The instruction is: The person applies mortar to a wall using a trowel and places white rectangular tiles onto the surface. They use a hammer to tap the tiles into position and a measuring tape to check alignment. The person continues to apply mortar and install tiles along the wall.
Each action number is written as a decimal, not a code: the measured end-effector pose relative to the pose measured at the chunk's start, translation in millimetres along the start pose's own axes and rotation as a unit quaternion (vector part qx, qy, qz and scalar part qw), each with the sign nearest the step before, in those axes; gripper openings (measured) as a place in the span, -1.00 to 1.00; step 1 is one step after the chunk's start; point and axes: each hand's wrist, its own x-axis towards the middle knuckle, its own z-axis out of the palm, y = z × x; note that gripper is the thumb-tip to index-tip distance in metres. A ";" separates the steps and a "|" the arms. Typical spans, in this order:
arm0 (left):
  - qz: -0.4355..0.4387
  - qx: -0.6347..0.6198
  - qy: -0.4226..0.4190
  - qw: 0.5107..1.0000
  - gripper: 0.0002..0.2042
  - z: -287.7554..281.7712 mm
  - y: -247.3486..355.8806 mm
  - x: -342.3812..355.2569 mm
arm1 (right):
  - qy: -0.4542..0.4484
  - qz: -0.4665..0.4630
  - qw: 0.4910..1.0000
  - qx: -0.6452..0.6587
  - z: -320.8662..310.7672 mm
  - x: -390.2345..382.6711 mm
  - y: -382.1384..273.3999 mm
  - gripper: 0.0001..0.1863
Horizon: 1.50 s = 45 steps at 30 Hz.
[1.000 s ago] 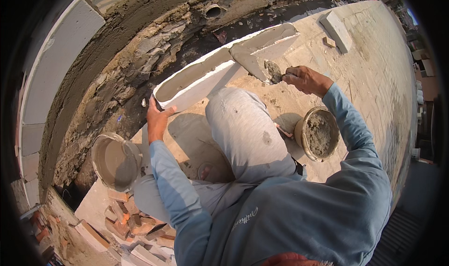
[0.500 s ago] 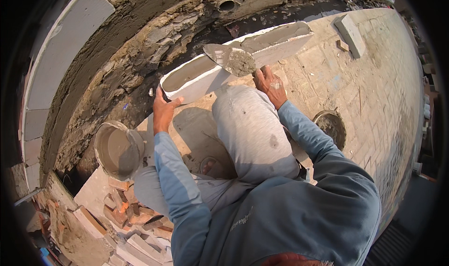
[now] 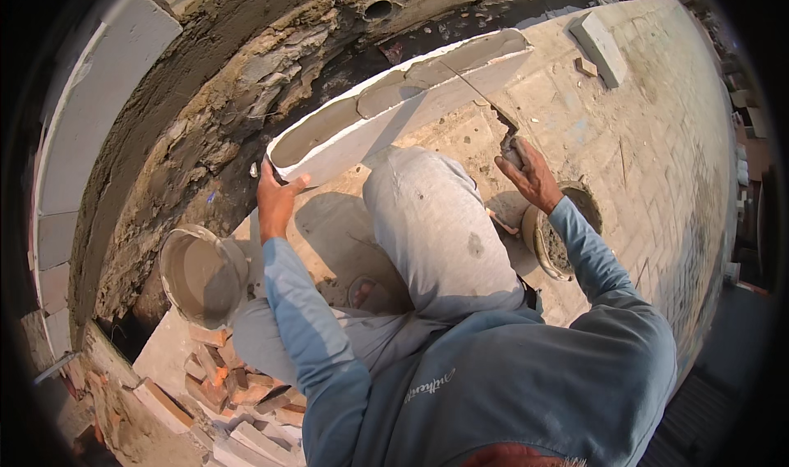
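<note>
A long pale block [image 3: 345,156] lies in front of my knee along the ditch edge. Wet grey mortar [image 3: 316,141] covers most of its top, leaving a white rim. My left hand [image 3: 276,202] grips the block's near-left end, thumb on the near side and fingers round the end. In my right hand [image 3: 532,174] is a trowel [image 3: 485,99], held by its handle and turned edge-on, its blade reaching toward the far right part of the block. Some mortar clings near the handle end of the blade.
A bucket of grey liquid [image 3: 203,276] stands left of my legs, and a mortar bucket [image 3: 552,245] sits under my right forearm. Broken bricks [image 3: 222,372] are piled at lower left. Beyond the block runs a dark ditch [image 3: 444,36]. Another block [image 3: 599,50] lies at far right.
My right hand has moved right and toward me, and the trowel has turned from flat over the block to edge-on. My left hand stays on the block's end.
</note>
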 end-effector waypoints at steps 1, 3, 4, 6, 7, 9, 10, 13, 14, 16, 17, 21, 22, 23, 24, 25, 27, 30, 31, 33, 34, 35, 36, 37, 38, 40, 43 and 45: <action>-0.002 0.007 -0.003 1.000 -0.22 -0.2 3.1 -2.1 | 0.000 -0.018 1.000 0.001 -16.8 5.1 -20.7 -0.55; -0.003 0.014 0.004 1.000 -0.22 -4.1 -4.0 -1.8 | 0.004 -0.056 0.998 0.008 -40.8 25.8 -49.6 -0.54; -0.003 0.017 0.009 1.000 -0.21 -7.1 -8.1 -1.9 | -0.044 -0.088 0.995 -0.025 -49.6 40.8 -57.0 -0.53; 0.008 -0.009 -0.010 1.000 -0.21 1.1 -8.8 3.5 | -0.132 -0.135 0.976 -0.105 -77.3 69.9 -60.4 -0.50; 0.009 -0.019 -0.014 1.000 -0.20 3.0 -8.4 2.0 | -0.149 -0.150 0.968 -0.131 -84.4 83.2 -62.7 -0.51; 0.000 -0.033 -0.026 0.999 -0.19 10.4 -0.3 0.9 | -0.186 -0.177 0.949 -0.184 -101.2 104.1 -61.6 -0.52; 0.002 -0.039 -0.027 0.999 -0.19 10.0 -1.3 1.4 | -0.196 -0.138 0.956 -0.167 -113.5 113.3 -55.3 -0.54; -0.001 -0.039 -0.017 0.999 -0.19 6.7 1.4 1.1 | -0.248 0.046 0.961 -0.118 -155.3 123.4 -58.8 -0.58; -0.002 -0.035 -0.013 0.999 -0.19 6.5 5.9 2.3 | -0.229 0.061 0.963 -0.128 -168.8 125.3 -46.6 -0.59; 0.003 -0.047 -0.010 0.999 -0.19 2.9 1.5 2.0 | -0.202 0.096 0.963 -0.148 -188.3 126.0 -41.1 -0.61; 0.011 -0.064 -0.007 0.998 -0.19 1.9 -7.3 4.4 | -0.194 0.116 0.961 -0.159 -196.5 128.6 -43.5 -0.63; -0.003 0.027 0.061 0.998 -0.12 -8.0 -36.3 2.0 | -0.127 0.133 0.981 -0.061 -211.5 135.9 -24.7 -0.69; -0.023 0.030 0.021 0.999 -0.08 -0.5 -7.7 1.6 | -0.092 0.116 0.988 -0.054 -212.5 122.9 -15.7 -0.70; -0.026 0.031 0.007 0.999 -0.08 0.6 -4.7 6.7 | -0.080 0.041 0.996 -0.020 -205.7 117.4 -23.2 -0.75; -0.062 0.056 -0.010 0.996 -0.04 -5.5 15.3 0.7 | -0.071 -0.038 0.997 0.012 -197.2 116.5 -31.6 -0.80; -0.046 0.058 0.002 0.997 0.00 -6.2 11.4 -0.2 | -0.058 -0.129 0.988 0.065 -176.6 124.6 -48.4 -0.85; -0.025 0.092 0.032 0.995 0.06 5.1 -29.5 1.8 | -0.171 -0.047 0.973 0.148 -129.8 120.2 -159.7 -0.70; -0.072 0.041 0.015 0.996 0.03 35.2 -22.7 21.7 | -0.294 -0.258 0.919 -0.035 -82.4 143.7 -275.9 -0.54; -0.003 -0.001 0.043 0.999 0.02 30.4 -44.4 12.3 | -0.348 -0.312 0.882 -0.059 -54.8 145.1 -329.3 -0.48; 0.033 -0.135 0.087 0.986 0.04 26.9 -147.6 18.5 | -0.457 -0.373 0.804 -0.080 20.7 108.7 -430.7 -0.38; 0.002 -0.089 0.094 0.992 0.02 29.8 -129.2 25.6 | -0.464 -0.377 0.792 -0.124 44.8 108.4 -459.7 -0.33; -0.009 -0.036 0.077 0.996 0.01 40.6 -74.8 33.4 | -0.422 -0.425 0.788 -0.143 72.8 143.4 -457.8 -0.38; -0.038 0.018 0.076 0.996 -0.01 43.0 -36.5 25.0 | -0.420 -0.427 0.775 -0.200 93.8 145.6 -480.0 -0.45; -0.042 0.027 0.079 0.996 -0.02 40.3 -18.6 17.8 | -0.448 -0.422 0.765 -0.193 116.2 136.3 -502.5 -0.49; -0.051 0.036 0.087 0.994 -0.03 35.4 -9.8 8.5 | -0.480 -0.421 0.748 -0.184 141.3 125.1 -523.0 -0.53; -0.065 0.036 0.090 0.993 -0.04 27.6 -11.2 1.5 | -0.515 -0.393 0.740 -0.180 185.9 101.3 -556.8 -0.55; -0.070 0.029 0.086 0.993 -0.05 27.7 -20.0 1.2 | -0.519 -0.388 0.739 -0.185 228.3 69.5 -585.4 -0.58; -0.068 0.021 0.081 0.994 -0.05 30.8 -26.8 3.0 | -0.527 -0.374 0.737 -0.199 253.4 72.0 -587.2 -0.60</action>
